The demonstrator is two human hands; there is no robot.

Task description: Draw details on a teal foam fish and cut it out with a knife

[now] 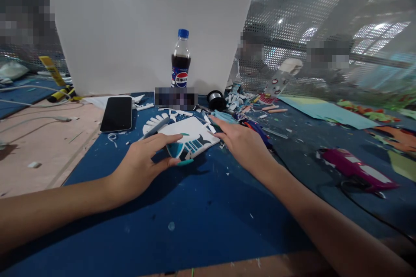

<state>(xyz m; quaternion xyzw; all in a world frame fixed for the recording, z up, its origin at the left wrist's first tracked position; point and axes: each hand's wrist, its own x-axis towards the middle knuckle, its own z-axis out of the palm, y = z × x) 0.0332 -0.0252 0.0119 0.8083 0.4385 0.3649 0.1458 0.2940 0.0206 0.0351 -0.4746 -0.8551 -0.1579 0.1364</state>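
Observation:
A small teal piece with a pale edge (176, 150) is pinched between the thumb and fingers of my left hand (138, 162). It sits at the near left corner of a white board (182, 127). Dark and teal cut shapes (196, 145) lie on the board's near side. My right hand (245, 140) reaches over the board's right edge, with its index finger and thumb stretched out and apart. Narrow white strips (209, 123) lie by its fingertips. Nothing shows clearly in this hand, and its other fingers are partly hidden.
Behind the board stand a cola bottle (181, 62) and a wire spool (216, 100). A phone (117, 114) lies to the left. Scraps (240, 97) are heaped at the back. On the right are a magenta corded tool (359, 171) and light blue sheets (328, 110).

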